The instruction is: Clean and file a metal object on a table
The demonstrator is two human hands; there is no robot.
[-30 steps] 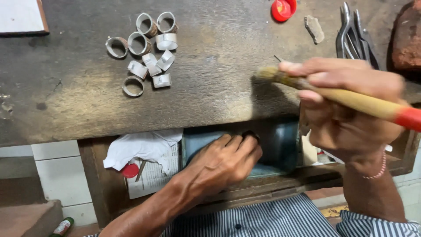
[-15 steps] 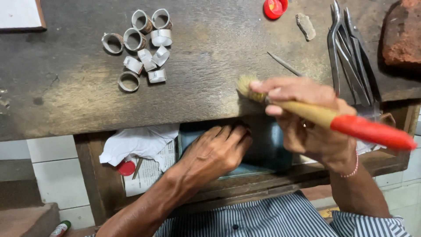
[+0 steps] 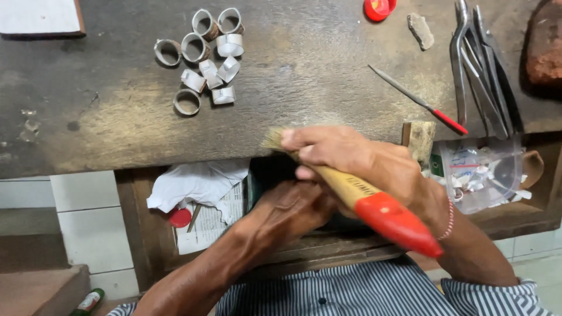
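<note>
My right hand (image 3: 357, 161) grips a paintbrush (image 3: 374, 202) with a yellow and red wooden handle. Its pale bristles (image 3: 273, 139) touch the front edge of the dark, worn workbench (image 3: 304, 76). My left hand (image 3: 290, 213) lies palm down, cupped just under that edge, inside the open drawer (image 3: 351, 246) below the brush. Whether it holds anything is hidden. A cluster of several silver ring bands (image 3: 202, 55) lies on the bench at the upper left, apart from both hands.
Metal pliers and tongs (image 3: 480, 64) and a thin file with a red tip (image 3: 418, 99) lie at the right. A red cap (image 3: 379, 8), a small stone (image 3: 421, 29) and a wooden peg (image 3: 418, 139) are nearby. The drawer holds crumpled paper (image 3: 196, 184) and a clear plastic container (image 3: 480, 172).
My right hand has moved the brush leftward along the bench's front edge, toward the drawer opening. My left hand has stayed cupped beneath the edge.
</note>
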